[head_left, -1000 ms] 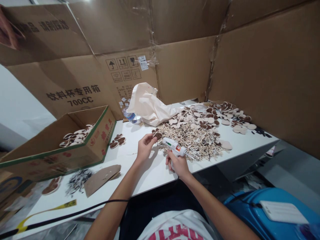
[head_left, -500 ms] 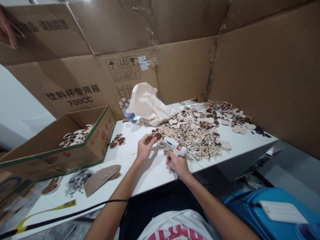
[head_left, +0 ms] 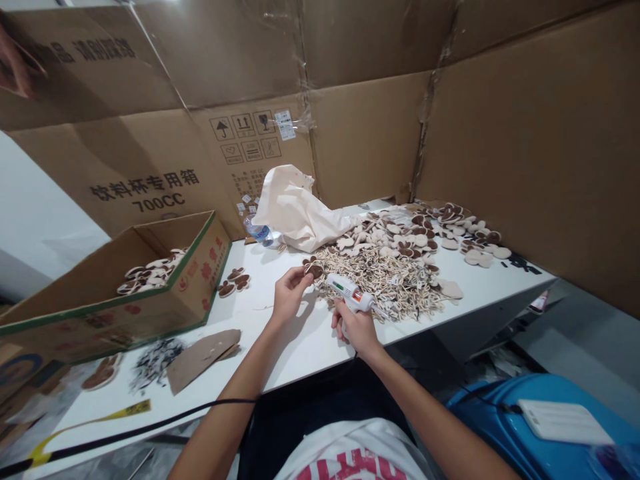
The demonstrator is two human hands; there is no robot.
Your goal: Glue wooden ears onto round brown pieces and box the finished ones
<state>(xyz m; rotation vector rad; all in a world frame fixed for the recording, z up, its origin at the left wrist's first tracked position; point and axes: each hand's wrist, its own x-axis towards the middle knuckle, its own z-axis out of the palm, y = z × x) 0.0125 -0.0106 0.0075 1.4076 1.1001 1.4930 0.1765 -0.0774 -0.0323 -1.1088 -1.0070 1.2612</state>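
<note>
- From the head camera, the person's right hand (head_left: 353, 327) was closed around the handle of a white glue gun (head_left: 349, 294), just above the near edge of the white table (head_left: 300, 347).
- The glue gun was small, white, with a red and green label on its side. Its long body lay almost flat, slightly tilted, and its nozzle pointed to the left and away from the person, toward the left hand.
- The left hand (head_left: 290, 298) was partly closed; its fingertips pinched a small brown mushroom-shaped piece (head_left: 313, 269), very near the nozzle. I could not tell if the nozzle touched the piece.
- Just behind the gun was a heap of pale strings (head_left: 395, 283), and further back a pile of similar brown and beige pieces (head_left: 400, 240).
- At the left stood an open cardboard box (head_left: 150, 293) with more pieces inside.
</note>
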